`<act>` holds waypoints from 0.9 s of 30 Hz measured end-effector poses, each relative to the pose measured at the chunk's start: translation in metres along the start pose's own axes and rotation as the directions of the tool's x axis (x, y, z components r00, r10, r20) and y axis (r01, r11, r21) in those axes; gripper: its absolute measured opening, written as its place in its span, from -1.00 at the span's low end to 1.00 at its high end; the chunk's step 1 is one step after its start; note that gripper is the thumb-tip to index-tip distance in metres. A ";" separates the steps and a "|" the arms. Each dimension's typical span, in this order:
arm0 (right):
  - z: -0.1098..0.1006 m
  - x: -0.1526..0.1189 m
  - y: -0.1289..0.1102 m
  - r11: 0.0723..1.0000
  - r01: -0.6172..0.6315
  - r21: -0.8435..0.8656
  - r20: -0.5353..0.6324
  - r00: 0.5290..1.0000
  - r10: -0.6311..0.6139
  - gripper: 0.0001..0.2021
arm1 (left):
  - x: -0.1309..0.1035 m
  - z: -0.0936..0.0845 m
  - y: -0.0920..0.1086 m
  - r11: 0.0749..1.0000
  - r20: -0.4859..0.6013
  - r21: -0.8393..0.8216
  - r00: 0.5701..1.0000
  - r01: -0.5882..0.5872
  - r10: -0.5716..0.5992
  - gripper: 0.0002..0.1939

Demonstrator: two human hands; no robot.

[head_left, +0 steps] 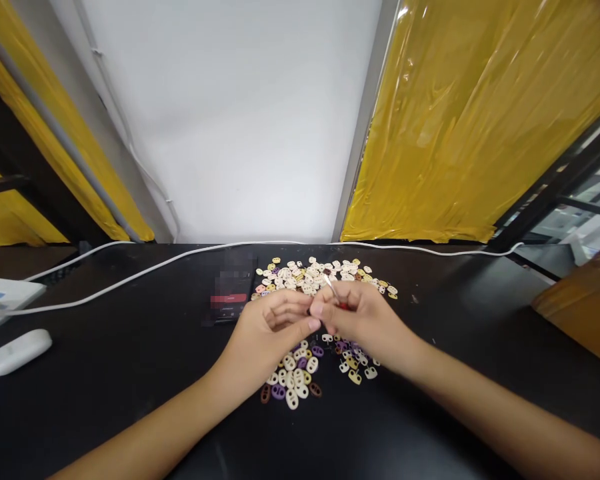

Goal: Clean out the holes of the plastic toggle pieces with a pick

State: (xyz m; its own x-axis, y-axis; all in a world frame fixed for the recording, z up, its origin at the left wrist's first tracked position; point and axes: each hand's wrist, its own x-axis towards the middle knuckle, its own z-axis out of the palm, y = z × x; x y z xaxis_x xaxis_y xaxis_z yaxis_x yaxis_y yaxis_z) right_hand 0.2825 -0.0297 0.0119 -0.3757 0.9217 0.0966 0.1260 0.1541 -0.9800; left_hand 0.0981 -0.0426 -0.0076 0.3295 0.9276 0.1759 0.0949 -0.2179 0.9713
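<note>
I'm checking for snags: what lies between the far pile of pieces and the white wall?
In the head view, a white cable and black tabletop separate pile from wall.

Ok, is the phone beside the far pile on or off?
On: the phone shows a bright red band lit across its screen, left of the far pile of two-holed pieces.

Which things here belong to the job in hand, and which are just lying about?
Likely in use:
left hand, right hand
silver-tipped tool in the right hand
far pile of small holed pieces
near-left pile
near-right pile

Apparently lying about:
phone
white case
white cable
brown box
</note>
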 end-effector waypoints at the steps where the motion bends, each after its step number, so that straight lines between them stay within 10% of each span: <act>1: 0.004 -0.008 0.002 0.999 0.006 0.053 -0.007 1.000 -0.006 -0.76 | -0.003 0.003 0.002 0.997 -0.001 -0.073 1.000 0.031 -0.031 -0.81; 6: 0.010 -0.025 0.008 0.996 0.062 0.067 -0.077 0.995 -0.056 -0.81 | -0.011 0.013 0.008 0.982 -0.029 -0.146 0.991 0.124 -0.129 -0.89; 16: -0.010 -0.029 0.002 0.997 0.063 -0.036 -0.209 0.975 -0.069 -0.76 | -0.008 0.004 0.014 0.962 -0.060 0.274 0.998 0.001 0.017 -0.91; 20: -0.047 -0.019 -0.003 0.951 -0.178 -0.252 0.078 0.976 0.203 -0.82 | -0.001 -0.015 0.019 0.862 0.087 0.507 0.996 -0.019 -0.029 -0.85; 27: -0.065 -0.012 0.008 0.866 -0.300 -0.401 0.103 0.924 0.368 -0.86 | 0.001 -0.020 0.019 0.662 0.212 0.737 0.977 -0.137 -0.033 -0.84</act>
State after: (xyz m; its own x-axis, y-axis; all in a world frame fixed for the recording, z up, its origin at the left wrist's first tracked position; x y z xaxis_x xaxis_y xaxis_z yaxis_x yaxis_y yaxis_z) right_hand 0.3475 -0.0167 0.0146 -0.3957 0.8715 -0.2896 0.5900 -0.0005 -0.8074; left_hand 0.0820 -0.0397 0.0146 0.5176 0.8490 0.1058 0.7097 -0.4951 0.5013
